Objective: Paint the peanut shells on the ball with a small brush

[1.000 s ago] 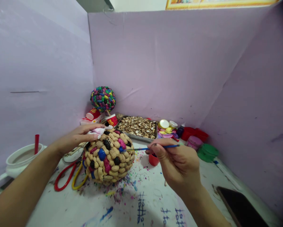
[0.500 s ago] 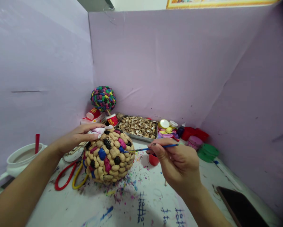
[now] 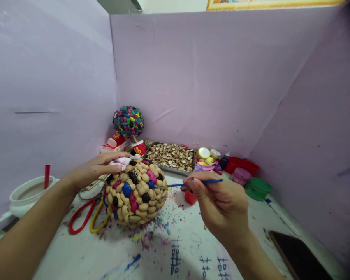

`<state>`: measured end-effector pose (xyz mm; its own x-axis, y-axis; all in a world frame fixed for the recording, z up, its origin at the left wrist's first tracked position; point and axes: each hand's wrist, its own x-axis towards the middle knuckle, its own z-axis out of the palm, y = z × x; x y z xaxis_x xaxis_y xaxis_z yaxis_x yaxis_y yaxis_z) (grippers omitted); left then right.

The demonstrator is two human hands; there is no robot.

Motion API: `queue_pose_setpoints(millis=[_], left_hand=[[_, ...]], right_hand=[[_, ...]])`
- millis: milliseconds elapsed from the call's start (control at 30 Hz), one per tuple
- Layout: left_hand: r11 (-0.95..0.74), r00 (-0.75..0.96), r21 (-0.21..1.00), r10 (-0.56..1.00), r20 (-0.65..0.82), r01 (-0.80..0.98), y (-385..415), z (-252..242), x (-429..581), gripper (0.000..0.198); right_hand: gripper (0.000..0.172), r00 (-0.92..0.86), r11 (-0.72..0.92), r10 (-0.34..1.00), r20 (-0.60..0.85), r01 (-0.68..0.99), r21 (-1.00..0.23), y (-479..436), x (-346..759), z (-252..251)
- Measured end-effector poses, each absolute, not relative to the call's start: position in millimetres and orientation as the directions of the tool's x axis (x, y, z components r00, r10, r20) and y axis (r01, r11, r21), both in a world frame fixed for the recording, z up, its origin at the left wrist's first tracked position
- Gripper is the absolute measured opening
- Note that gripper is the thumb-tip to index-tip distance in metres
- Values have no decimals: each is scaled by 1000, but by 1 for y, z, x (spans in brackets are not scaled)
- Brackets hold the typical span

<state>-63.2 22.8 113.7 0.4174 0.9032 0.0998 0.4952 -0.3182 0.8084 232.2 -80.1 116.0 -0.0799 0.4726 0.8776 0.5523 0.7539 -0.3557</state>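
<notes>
Barely shifted, right hand [image 3: 221, 202] keeps paintbrush [image 3: 189, 183] on shell ball [image 3: 135, 194], left hand [image 3: 94, 169] steadying.

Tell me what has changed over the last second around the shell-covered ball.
Very little. The right hand shifted the thin blue brush only slightly; its tip stays by a blue-painted shell on the right side of the shell-covered ball. Nothing was picked up or let go. The left hand still holds a pale cloth on the ball's top; ball and scissors have not moved.
</notes>
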Motion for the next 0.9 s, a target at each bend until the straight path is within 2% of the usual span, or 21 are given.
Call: queue_pose_setpoints(millis=[200,400,500,667,900], left_hand=[[-337,413,784,904,113,522,23,113,-63,57],[-334,422,789,901,105,516,21,116,-62,55],[-349,440,788,891,111,507,20,117,-62,54],[-351,435,802,891,128,483,18,118,-61,51],[-351,430,797,894,128,492,22,114,-63,52]], right_hand=[[18,-30,733,494,869,552,-397,-79,230,115],[15,141,687,562,815,470,-555,-77,227,110],[16,173,668,583,794,454,-590,-76,225,110],[15,170,665,551,817,502,-553,-76,222,109],[13,130,655,429,894,637,-406,-78,223,109]])
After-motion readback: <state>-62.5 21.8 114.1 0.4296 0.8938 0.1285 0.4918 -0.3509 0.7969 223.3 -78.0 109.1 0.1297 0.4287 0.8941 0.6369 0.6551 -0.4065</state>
